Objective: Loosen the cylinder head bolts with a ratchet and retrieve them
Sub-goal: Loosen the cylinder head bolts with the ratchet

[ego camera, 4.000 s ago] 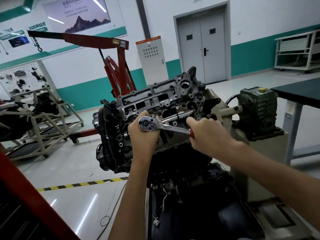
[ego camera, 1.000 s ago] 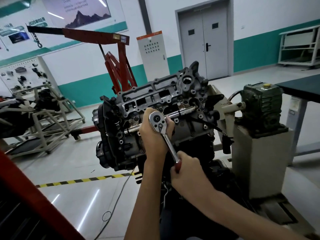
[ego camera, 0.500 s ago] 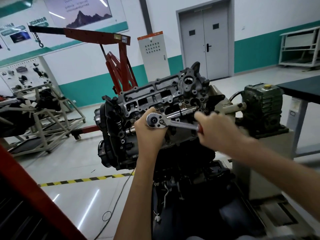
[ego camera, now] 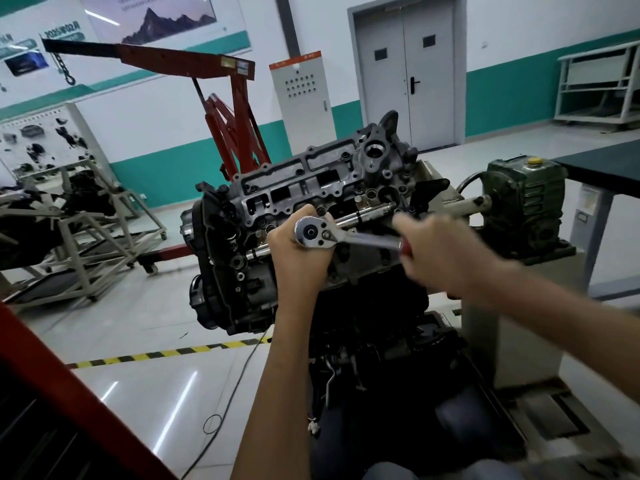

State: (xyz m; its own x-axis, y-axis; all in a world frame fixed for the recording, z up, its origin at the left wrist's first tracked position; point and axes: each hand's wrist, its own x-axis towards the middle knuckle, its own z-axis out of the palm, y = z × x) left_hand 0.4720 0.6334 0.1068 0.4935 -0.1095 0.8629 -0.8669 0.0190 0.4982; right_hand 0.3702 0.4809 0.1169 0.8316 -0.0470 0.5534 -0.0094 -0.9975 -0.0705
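My left hand (ego camera: 298, 261) is curled round the underside of the ratchet (ego camera: 346, 237), just behind its round chrome head, and steadies it against the near edge of the cylinder head (ego camera: 311, 181). My right hand (ego camera: 440, 254) grips the red end of the handle; it is blurred, but the fingers are plainly wrapped round. The handle lies nearly level and points right. The bolt under the ratchet is hidden by the tool and my fingers, so I cannot tell which one it sits on.

The engine's dark side falls away below the handle. To the right, the pale shaft (ego camera: 464, 206) of the stand passes just beyond my knuckles, and the green gearbox (ego camera: 519, 209) stands near behind it — the tight side. To the left there is bare floor out to the yellow-and-black tape (ego camera: 166, 353), with a thin cable (ego camera: 221, 410) trailing over it. A red frame edge (ego camera: 69, 393) cuts across the lower left corner.

By count: two hands on one ratchet, one cylinder head, one red hoist (ego camera: 235, 109) behind it, one gearbox, one dark table (ego camera: 602, 168) at the far right. The bolts showing on the cylinder head are too small to count.
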